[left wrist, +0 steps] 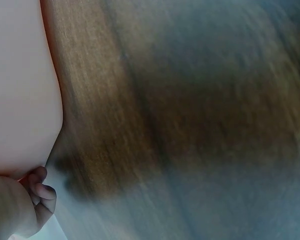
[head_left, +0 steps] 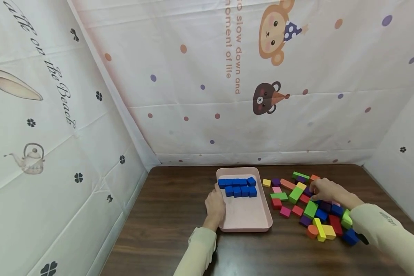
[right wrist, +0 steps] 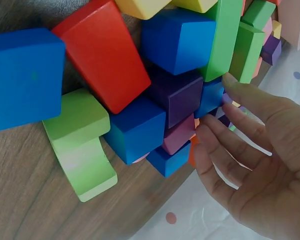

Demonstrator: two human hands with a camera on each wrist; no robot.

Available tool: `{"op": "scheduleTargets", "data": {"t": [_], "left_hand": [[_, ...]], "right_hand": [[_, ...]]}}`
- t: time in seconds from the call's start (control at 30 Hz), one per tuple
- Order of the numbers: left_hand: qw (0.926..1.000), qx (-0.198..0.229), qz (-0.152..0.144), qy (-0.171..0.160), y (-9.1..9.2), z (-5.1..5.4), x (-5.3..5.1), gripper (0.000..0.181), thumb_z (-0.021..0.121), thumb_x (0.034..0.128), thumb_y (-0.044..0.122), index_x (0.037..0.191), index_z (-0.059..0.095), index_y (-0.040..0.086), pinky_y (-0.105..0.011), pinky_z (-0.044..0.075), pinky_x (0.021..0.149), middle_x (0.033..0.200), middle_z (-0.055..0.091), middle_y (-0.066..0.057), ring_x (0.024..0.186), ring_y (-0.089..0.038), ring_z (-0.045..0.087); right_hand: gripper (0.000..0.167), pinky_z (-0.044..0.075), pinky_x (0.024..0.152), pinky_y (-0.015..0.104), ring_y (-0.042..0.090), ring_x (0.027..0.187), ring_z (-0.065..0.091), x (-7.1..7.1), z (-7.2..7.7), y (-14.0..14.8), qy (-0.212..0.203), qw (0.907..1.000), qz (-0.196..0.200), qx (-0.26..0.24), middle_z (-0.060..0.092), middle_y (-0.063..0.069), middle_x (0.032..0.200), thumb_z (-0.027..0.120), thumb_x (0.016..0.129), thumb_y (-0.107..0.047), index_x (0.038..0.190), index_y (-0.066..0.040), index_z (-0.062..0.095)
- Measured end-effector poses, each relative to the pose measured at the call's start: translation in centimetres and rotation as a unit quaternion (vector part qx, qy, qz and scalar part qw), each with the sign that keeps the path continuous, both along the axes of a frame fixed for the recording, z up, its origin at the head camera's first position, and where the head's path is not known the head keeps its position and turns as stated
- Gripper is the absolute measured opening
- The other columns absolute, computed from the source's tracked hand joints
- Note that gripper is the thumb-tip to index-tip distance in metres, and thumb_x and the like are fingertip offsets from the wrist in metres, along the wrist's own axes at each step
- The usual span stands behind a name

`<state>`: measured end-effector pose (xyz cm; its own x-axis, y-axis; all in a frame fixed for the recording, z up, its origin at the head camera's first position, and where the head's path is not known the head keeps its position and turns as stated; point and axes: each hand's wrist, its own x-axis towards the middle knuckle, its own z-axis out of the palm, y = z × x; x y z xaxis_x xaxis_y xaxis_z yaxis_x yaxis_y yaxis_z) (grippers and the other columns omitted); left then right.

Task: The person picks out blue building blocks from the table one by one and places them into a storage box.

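My left hand [head_left: 215, 207] holds the left rim of a pink tray [head_left: 246, 220]; in the left wrist view its curled fingers [left wrist: 44, 192] show at the tray wall. Several blue cubes [head_left: 240, 191] stand in two rows in the tray's far half, the rightmost cube of the back row turned askew. On the right, my right hand [head_left: 329, 191] reaches into a spread of colored wooden blocks. In the right wrist view, its thumb and loosely bent fingers are spread around a small blue block [right wrist: 210, 97], with the thumb tip by its upper corner. Firm contact is unclear.
Red, green, yellow, purple, orange and blue blocks lie close together right of the tray, among them a yellow block [head_left: 266, 183] near its rim and a light green curved block [right wrist: 82, 145]. Printed cloth walls [head_left: 207, 126] border the brown table [head_left: 172, 214].
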<state>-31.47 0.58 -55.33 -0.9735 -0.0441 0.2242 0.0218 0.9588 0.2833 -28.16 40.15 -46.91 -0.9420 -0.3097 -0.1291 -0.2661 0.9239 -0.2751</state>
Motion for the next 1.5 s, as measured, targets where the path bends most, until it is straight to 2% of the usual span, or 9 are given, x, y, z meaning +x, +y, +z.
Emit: {"op": "scheduleTargets", "data": {"t": [0.23, 0.43, 0.6, 0.77, 0.9, 1.03, 1.17, 1.3, 1.5], "left_hand": [[1.0000, 0.002, -0.006, 0.004, -0.1, -0.1, 0.3, 0.061, 0.079, 0.0888, 0.013, 0.142, 0.051, 0.000, -0.038, 0.062, 0.077, 0.108, 0.074, -0.014, 0.087, -0.025, 0.071], [0.9998, -0.010, -0.003, 0.014, -0.2, -0.2, 0.1, 0.062, 0.079, 0.0881, 0.011, 0.142, 0.052, 0.000, -0.039, 0.062, 0.074, 0.106, 0.074, -0.013, 0.088, -0.025, 0.072], [0.9997, -0.011, -0.009, 0.021, -0.1, -0.2, 0.0, 0.062, 0.080, 0.0866, 0.011, 0.141, 0.053, -0.001, -0.039, 0.062, 0.072, 0.104, 0.074, -0.014, 0.086, -0.025, 0.072], [0.9998, -0.014, -0.005, 0.013, -0.1, -0.5, -0.2, 0.063, 0.080, 0.0872, 0.012, 0.142, 0.051, 0.000, -0.039, 0.062, 0.074, 0.105, 0.074, -0.013, 0.087, -0.024, 0.072], [0.9998, -0.017, 0.002, 0.007, -0.2, -0.5, -0.2, 0.065, 0.081, 0.0868, 0.014, 0.143, 0.051, 0.001, -0.038, 0.062, 0.076, 0.107, 0.074, -0.013, 0.089, -0.024, 0.072], [0.9998, -0.017, 0.001, 0.005, -0.2, -0.2, -0.1, 0.065, 0.082, 0.0859, 0.014, 0.142, 0.051, 0.000, -0.039, 0.062, 0.076, 0.107, 0.074, -0.014, 0.089, -0.025, 0.072], [0.9999, -0.015, 0.001, 0.003, -0.2, -0.1, 0.0, 0.064, 0.081, 0.0869, 0.013, 0.143, 0.052, 0.000, -0.038, 0.062, 0.077, 0.108, 0.074, -0.014, 0.090, -0.025, 0.072], [0.9999, -0.013, 0.001, 0.009, -0.2, 0.0, 0.2, 0.064, 0.081, 0.0864, 0.012, 0.142, 0.052, 0.000, -0.038, 0.062, 0.075, 0.107, 0.074, -0.014, 0.088, -0.024, 0.072], [0.9998, -0.020, 0.007, 0.003, 0.0, 0.0, 0.0, 0.066, 0.082, 0.0864, 0.015, 0.143, 0.052, 0.002, -0.037, 0.062, 0.077, 0.109, 0.074, -0.013, 0.090, -0.024, 0.072]], "right_hand": [[0.020, 0.050, 0.063, 0.035, 0.016, 0.072, 0.052, 0.1, -0.2, -0.5, -0.003, 1.0000, 0.000, 0.000, 0.060, 0.005, 0.083, 0.081, 0.083, -0.010, 0.093, -0.003, 0.065], [0.017, 0.046, 0.062, 0.035, 0.018, 0.072, 0.050, 0.1, -0.1, -0.8, 0.001, 1.0000, 0.001, 0.004, 0.059, 0.005, 0.084, 0.079, 0.083, -0.007, 0.092, -0.005, 0.064], [0.015, 0.052, 0.063, 0.040, 0.020, 0.074, 0.058, 0.1, 1.2, -0.6, 0.004, 0.9996, -0.020, 0.021, 0.065, 0.009, 0.088, 0.076, 0.085, -0.008, 0.094, -0.004, 0.066], [0.015, 0.056, 0.062, 0.042, 0.021, 0.071, 0.065, -0.1, 2.9, -1.2, 0.028, 0.9991, -0.031, 0.001, 0.069, 0.018, 0.089, 0.073, 0.086, -0.004, 0.097, 0.006, 0.068], [0.016, 0.058, 0.062, 0.041, 0.020, 0.068, 0.067, -0.4, 3.7, -2.8, 0.061, 0.9978, -0.020, -0.013, 0.071, 0.021, 0.089, 0.074, 0.086, -0.001, 0.097, 0.010, 0.070], [0.015, 0.058, 0.061, 0.039, 0.018, 0.068, 0.067, -0.7, 4.2, -4.9, 0.095, 0.9953, 0.001, -0.017, 0.072, 0.019, 0.087, 0.076, 0.084, 0.001, 0.096, 0.009, 0.071], [0.019, 0.058, 0.061, 0.037, 0.018, 0.071, 0.066, -0.8, 4.9, -7.5, 0.101, 0.9940, 0.019, -0.036, 0.072, 0.021, 0.091, 0.075, 0.083, 0.005, 0.100, 0.010, 0.070], [0.021, 0.060, 0.065, 0.040, 0.025, 0.077, 0.068, -1.1, 5.2, -10.3, 0.126, 0.9900, 0.042, -0.048, 0.072, 0.021, 0.092, 0.075, 0.079, 0.008, 0.099, 0.009, 0.071], [0.018, 0.062, 0.075, 0.048, 0.032, 0.087, 0.071, -1.9, 5.3, -13.9, 0.158, 0.9832, 0.064, -0.066, 0.072, 0.022, 0.096, 0.075, 0.083, 0.006, 0.100, 0.006, 0.071]]}}
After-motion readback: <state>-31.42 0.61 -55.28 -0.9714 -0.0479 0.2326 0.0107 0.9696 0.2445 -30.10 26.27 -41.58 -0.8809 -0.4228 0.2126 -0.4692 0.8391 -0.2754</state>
